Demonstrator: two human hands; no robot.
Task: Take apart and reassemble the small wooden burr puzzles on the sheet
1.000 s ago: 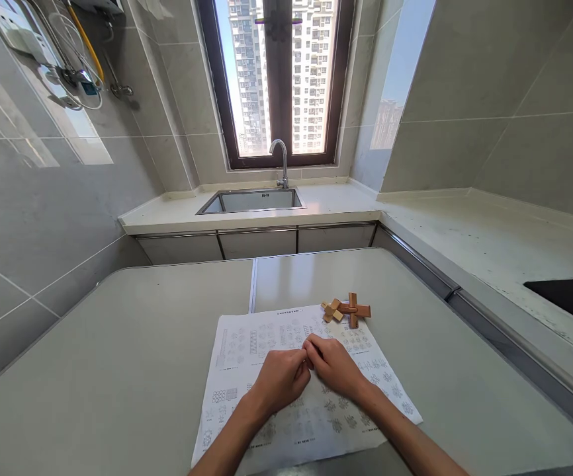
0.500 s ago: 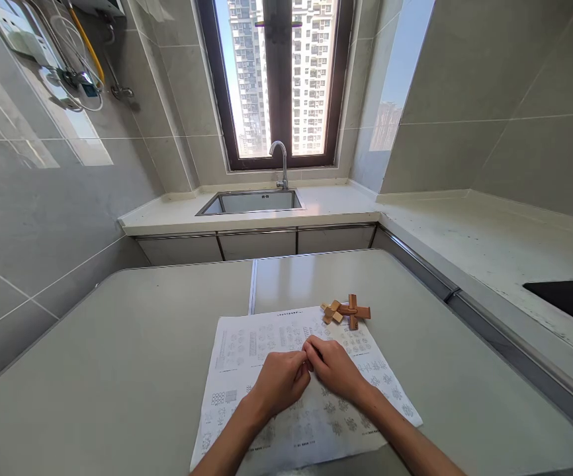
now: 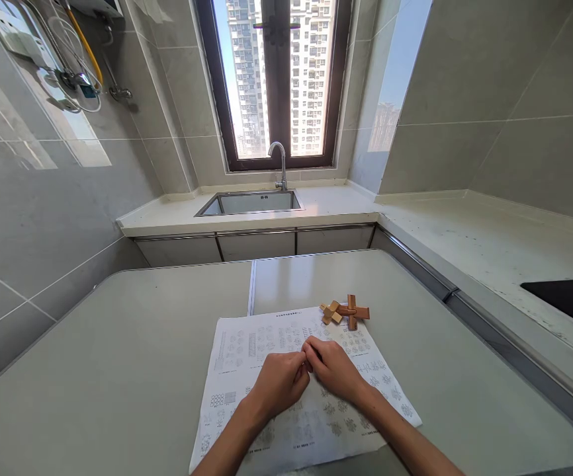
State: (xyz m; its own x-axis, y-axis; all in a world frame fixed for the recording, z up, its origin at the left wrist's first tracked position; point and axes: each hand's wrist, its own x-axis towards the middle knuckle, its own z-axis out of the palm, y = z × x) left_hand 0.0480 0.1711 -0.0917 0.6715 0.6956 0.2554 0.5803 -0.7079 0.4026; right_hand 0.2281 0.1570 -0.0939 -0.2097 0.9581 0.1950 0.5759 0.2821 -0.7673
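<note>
Both my left hand (image 3: 279,381) and my right hand (image 3: 335,367) rest over a printed sheet of paper (image 3: 234,363), fingers curled closed and knuckles meeting at the middle. Whatever they may hold is hidden inside the fingers. The sheet carries rows of small line diagrams, partly covered by my hands and forearms. On its far right corner lie two wooden interlocking puzzles: a brown cross-shaped one (image 3: 352,312) and, touching or close against it, a smaller light-wood one (image 3: 331,313). Neither hand touches them.
The sheet lies on a pale table (image 3: 108,370) with a seam down its far part. Beyond it is a white counter (image 3: 167,217) with a sink (image 3: 249,193) and a faucet (image 3: 282,165) under a window. A countertop with a dark inset (image 3: 569,297) runs along the right.
My hands stay in the same closed pose over the sheet. The whole view shifts very slightly; the puzzles and paper stay where they were.
</note>
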